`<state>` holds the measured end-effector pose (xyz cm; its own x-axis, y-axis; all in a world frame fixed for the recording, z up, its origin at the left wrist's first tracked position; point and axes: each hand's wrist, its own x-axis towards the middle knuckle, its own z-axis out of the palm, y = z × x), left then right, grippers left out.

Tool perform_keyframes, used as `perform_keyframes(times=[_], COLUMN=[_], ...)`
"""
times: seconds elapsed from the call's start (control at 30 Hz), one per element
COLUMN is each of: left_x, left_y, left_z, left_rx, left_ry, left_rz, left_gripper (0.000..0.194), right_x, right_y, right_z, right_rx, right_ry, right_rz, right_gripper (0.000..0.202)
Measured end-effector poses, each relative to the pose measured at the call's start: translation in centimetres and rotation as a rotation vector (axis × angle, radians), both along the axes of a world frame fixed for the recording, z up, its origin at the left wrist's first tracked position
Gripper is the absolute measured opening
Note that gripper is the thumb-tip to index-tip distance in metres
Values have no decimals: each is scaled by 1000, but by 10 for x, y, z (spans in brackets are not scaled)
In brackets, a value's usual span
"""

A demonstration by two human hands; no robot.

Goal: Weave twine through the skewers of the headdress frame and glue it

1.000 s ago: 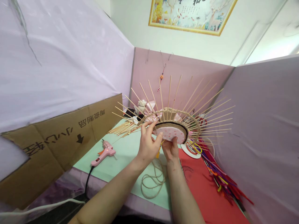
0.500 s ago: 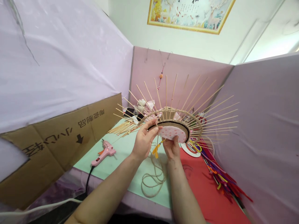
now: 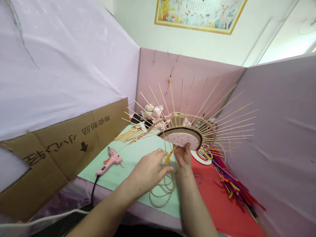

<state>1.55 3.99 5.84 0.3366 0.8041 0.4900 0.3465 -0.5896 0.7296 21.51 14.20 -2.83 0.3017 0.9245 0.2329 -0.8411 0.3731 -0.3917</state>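
My right hand [image 3: 183, 157] grips the lower edge of a round woven frame [image 3: 170, 131], its thumb on the pink-dotted disc [image 3: 185, 138]. Thin wooden sticks [image 3: 182, 95] fan out from the frame, with twine and a black band wound round the base. Lower down and to the left, my left hand [image 3: 154, 168] hangs over the mat, thumb and fingers apart. Beside its fingertips is a yellow tassel [image 3: 169, 157]. Loose twine [image 3: 160, 205] runs down from the frame and lies in loops on the mat, partly hidden by my left hand.
A pink glue gun [image 3: 111, 161] lies at the left on the green mat [image 3: 98, 177]. Behind it are a bundle of sticks [image 3: 130, 134] and a cardboard panel [image 3: 64, 144]. Colourful pipe cleaners [image 3: 229, 181] spread across a red sheet [image 3: 209, 200] on the right.
My left hand has left the frame's edge and moved down towards the looped twine, its fingers opening. The frame, still in my right hand, has turned and shifted slightly right.
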Motion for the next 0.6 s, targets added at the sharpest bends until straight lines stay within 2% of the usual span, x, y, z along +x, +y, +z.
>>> perform_keyframes(times=[0.07,0.13,0.2,0.3,0.47,0.6], left_x=[-7,-11,-12,-7,5,12], left_y=[7,20,35,53,65,73], left_z=[4,9,13,16,18,16], left_rx=[44,108,142,138,106,189], left_ry=[-114,-314,-520,-701,-724,-563], left_rz=[78,201,283,294,254,339], left_gripper=[18,15,22,35,49,57], right_x=[0,-1,-1,-2,-1,-1], right_y=[-1,-1,-1,-1,0,0], right_z=[1,1,1,0,-2,-2], right_rx=[-8,-13,-15,-11,-7,1], right_ry=[13,33,53,58,32,12], right_rz=[5,14,26,30,17,10], right_gripper=[21,22,21,18,20,24])
